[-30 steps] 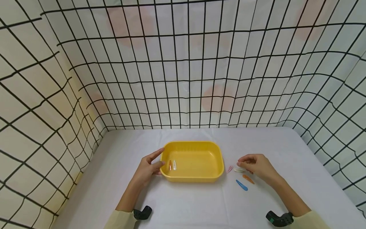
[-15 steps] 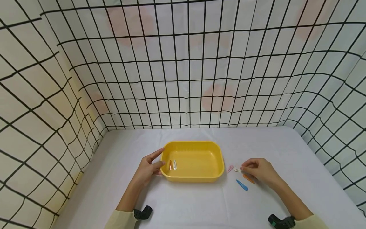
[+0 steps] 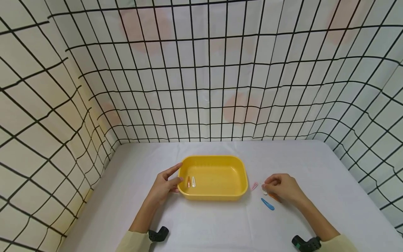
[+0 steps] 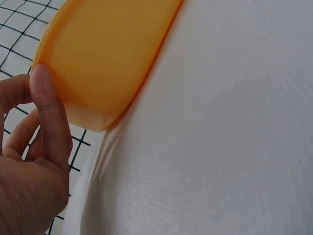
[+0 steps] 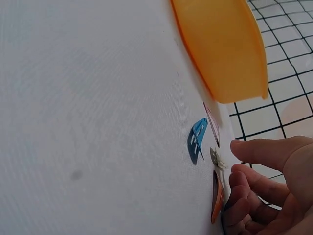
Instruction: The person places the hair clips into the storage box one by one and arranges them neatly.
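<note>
Right of the yellow tray [image 3: 214,197] lies the blue clip [image 3: 268,204]; beyond it, the right hand [image 3: 284,187] is at the white clip [image 5: 214,156], grip closed or not I cannot tell; being thin, this may slip. The left hand [image 3: 163,186] pinches the tray's left end.

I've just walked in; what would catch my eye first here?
Probably the bright yellow, plastic-looking rectangular tray on the white cloth-covered table, its left end pinched by the person's left hand. Right of it, a small pink hair clip, a white one, an orange one and a blue one cluster near the right hand. Behind rises a white, black-gridded backdrop.
</note>
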`<move>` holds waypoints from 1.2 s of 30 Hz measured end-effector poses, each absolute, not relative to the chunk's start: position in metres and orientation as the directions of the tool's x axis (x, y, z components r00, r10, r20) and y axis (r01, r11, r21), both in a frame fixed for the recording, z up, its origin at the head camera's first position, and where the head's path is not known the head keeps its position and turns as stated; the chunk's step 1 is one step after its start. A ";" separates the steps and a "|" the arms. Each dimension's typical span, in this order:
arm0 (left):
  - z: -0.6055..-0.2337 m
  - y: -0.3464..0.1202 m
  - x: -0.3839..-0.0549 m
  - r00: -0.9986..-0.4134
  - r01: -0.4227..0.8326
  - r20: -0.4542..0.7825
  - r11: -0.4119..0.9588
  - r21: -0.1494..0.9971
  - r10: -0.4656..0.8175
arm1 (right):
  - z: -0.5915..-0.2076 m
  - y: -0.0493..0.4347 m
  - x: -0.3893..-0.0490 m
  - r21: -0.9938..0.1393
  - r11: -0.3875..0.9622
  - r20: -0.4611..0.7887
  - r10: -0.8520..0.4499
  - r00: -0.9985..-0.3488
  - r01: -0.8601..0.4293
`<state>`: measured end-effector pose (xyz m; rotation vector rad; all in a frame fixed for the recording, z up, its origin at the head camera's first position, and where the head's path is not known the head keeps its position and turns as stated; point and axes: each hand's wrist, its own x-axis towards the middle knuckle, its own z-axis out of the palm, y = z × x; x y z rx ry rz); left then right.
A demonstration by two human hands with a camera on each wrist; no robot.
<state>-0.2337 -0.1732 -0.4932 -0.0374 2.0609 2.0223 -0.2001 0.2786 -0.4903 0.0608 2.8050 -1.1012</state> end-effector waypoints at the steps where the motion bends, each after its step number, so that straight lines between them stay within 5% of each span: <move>1: -0.493 -0.173 -0.234 -0.968 -0.194 -0.197 0.035 0.980 0.158 | -0.491 0.278 -0.200 -0.672 0.736 -0.136 -0.009 -0.991 0.086; 36: -0.494 -0.172 -0.234 -0.969 -0.194 -0.195 0.023 0.981 0.154 | -0.488 0.272 -0.196 -0.641 0.760 -0.129 0.033 -0.991 0.108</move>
